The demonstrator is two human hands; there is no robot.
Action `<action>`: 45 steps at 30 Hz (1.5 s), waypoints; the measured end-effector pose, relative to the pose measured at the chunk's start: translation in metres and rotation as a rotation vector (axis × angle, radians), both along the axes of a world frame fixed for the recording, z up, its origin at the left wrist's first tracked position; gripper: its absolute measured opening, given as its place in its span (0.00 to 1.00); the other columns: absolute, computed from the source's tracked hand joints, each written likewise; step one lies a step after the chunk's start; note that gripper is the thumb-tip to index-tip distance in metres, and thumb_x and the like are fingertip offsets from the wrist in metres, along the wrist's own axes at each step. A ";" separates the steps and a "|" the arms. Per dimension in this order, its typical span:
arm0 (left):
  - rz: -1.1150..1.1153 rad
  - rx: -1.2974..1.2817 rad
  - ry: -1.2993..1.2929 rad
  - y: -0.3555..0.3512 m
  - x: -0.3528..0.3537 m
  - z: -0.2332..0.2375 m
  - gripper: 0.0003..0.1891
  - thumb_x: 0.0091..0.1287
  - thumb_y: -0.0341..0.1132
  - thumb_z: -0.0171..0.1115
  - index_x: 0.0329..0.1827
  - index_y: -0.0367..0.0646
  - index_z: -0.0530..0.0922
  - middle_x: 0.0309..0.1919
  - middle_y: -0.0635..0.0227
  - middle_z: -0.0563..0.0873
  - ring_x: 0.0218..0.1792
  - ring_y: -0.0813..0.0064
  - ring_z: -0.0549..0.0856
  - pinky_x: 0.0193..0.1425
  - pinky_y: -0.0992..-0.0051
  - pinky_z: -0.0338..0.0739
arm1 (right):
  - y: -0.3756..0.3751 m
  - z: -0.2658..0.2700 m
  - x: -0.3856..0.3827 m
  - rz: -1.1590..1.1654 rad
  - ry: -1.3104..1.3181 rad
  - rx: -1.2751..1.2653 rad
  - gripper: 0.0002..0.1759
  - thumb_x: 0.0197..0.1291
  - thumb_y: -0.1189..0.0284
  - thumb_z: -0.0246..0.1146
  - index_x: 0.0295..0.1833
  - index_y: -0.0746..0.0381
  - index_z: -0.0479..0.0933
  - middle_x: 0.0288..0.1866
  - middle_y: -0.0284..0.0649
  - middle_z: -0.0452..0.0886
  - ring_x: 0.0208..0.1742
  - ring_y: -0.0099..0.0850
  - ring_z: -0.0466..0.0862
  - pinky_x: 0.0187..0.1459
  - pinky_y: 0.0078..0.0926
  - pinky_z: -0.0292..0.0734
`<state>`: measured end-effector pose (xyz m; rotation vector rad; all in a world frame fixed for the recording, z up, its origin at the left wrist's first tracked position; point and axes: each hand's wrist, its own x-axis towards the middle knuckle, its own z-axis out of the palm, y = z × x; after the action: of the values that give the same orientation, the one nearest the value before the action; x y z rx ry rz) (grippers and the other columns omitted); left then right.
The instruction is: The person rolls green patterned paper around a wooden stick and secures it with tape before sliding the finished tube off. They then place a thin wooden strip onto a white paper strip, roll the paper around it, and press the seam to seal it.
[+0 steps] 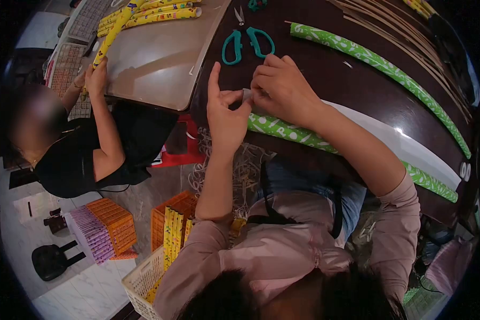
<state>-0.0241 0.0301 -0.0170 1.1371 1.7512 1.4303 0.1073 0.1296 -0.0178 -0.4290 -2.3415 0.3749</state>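
Note:
A partly rolled sheet of green wrapping paper (290,131) with a white print lies along the near edge of the dark table, its white underside (392,130) facing up. My left hand (226,120) is at the roll's left end, thumb and middle finger pinched together there, index finger pointing up. Beside it my right hand (282,90) bends its fingers closed over the same end, its forearm crossing the paper. A small greyish bit shows between the two hands; the fingers partly hide it. Scissors with teal handles (232,48) lie just beyond my hands.
A finished-looking green roll (378,66) lies farther back, beside long thin brown strips (405,32). At left, a co-worker (85,154) holds a yellow roll (114,34) over a lighter table (160,80). Below stand an orange crate (109,226) and a cream basket (138,280).

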 end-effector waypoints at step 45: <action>-0.026 0.031 0.195 0.002 -0.010 0.000 0.39 0.59 0.21 0.65 0.75 0.36 0.59 0.39 0.62 0.89 0.41 0.78 0.84 0.56 0.74 0.74 | 0.004 0.004 0.003 -0.199 0.041 -0.585 0.10 0.50 0.64 0.68 0.28 0.60 0.82 0.29 0.36 0.82 0.41 0.36 0.77 0.52 0.37 0.65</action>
<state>-0.0337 0.0325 -0.0172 1.3506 1.8438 1.3742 0.1099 0.1340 -0.0142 -0.9101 -2.0942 0.9645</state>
